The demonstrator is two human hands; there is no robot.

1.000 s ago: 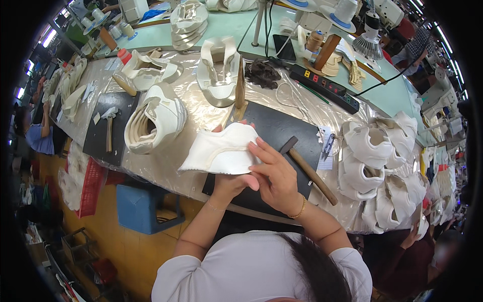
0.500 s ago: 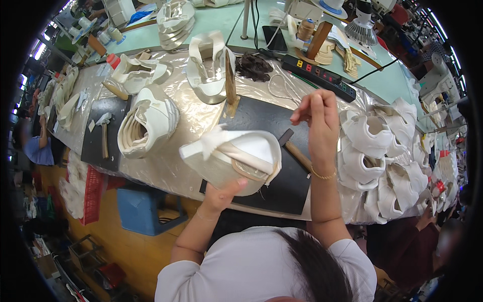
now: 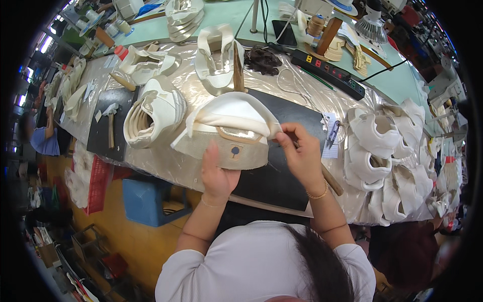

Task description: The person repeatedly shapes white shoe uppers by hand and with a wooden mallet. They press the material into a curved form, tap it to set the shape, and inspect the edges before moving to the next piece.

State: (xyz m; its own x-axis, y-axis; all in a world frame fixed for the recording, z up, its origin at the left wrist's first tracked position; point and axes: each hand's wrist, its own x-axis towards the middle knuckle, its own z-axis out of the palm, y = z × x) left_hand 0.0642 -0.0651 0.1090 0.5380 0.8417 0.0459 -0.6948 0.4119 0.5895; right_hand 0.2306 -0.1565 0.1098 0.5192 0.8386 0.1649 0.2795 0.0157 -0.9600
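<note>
A white and beige shoe upper (image 3: 229,141), with a small dark tree-shaped mark on its near side, is held above a black board (image 3: 254,183). My left hand (image 3: 220,176) supports it from the near left, its fingers up against the beige fabric. At the upper's right corner, my right hand (image 3: 305,157) pinches the edge between thumb and fingers. A hammer's wooden handle (image 3: 332,181) lies below that hand; the hammer head is hidden. Behind the upper stands a wooden stick (image 3: 238,70) at the board's far edge.
Nested uppers (image 3: 151,116) stand at left, beside another black board (image 3: 103,133) with a second hammer (image 3: 111,123). Piled white uppers (image 3: 375,133) cover the right side. Thread snips (image 3: 333,132) lie on paper there. A power strip (image 3: 329,75) lies at the back. A blue stool (image 3: 143,201) stands below.
My right hand has come down from its raised position and taken hold of the upper's right edge. The upper has turned, showing its marked side. Snips and paper now show at the right.
</note>
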